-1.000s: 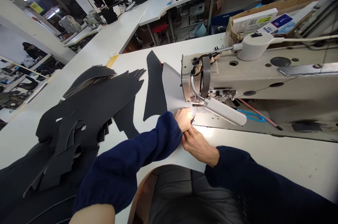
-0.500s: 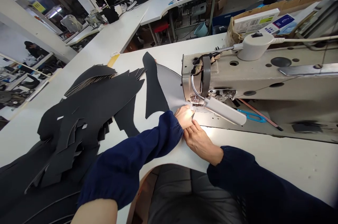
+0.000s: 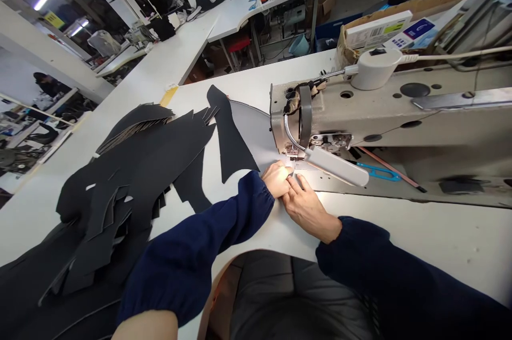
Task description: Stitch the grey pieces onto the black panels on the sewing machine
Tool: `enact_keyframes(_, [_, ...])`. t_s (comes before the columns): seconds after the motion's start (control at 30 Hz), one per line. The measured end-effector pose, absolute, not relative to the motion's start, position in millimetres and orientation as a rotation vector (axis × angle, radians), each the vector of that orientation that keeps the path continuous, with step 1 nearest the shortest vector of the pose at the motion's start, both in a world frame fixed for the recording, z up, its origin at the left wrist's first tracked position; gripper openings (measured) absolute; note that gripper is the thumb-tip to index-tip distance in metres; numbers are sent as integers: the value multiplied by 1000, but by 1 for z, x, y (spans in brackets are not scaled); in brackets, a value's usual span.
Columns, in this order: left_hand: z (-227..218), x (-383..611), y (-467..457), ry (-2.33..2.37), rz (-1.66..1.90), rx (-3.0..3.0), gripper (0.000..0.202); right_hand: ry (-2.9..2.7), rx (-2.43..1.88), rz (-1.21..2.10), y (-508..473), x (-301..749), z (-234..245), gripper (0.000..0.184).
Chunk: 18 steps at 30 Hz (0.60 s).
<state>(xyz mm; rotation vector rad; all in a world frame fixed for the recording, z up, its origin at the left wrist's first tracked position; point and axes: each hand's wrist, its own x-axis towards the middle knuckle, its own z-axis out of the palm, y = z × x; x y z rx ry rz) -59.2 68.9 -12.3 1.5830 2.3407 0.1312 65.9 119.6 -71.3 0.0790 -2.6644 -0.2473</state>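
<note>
While the sewing machine (image 3: 360, 110) stayed put, the black-and-grey piece (image 3: 236, 132) had swung further left across the bench (image 3: 440, 244). Both hands, left hand (image 3: 277, 180) and right hand (image 3: 308, 206), pressed it flat under the needle at frame centre, fingers closed together.

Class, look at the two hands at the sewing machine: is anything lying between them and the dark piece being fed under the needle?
Nothing visible does. The left hand and right hand both rest at the edge of the dark piece, beside the needle area of the sewing machine. The stack of black cut pieces lies apart, further left.
</note>
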Motion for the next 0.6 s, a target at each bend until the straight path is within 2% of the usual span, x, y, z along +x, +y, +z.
enact_keyframes(0.17, [-12, -57, 68, 2304, 93, 1624, 26, -2646, 35, -246, 126, 65, -72, 27])
enact_keyframes(0.4, [-3, -57, 46, 2393, -41, 1619, 39, -2622, 40, -290, 131, 67, -76, 32])
enact_keyframes(0.6, [-11, -60, 45, 2287, -59, 1966, 24, -2652, 22, -274, 129, 66, -72, 31])
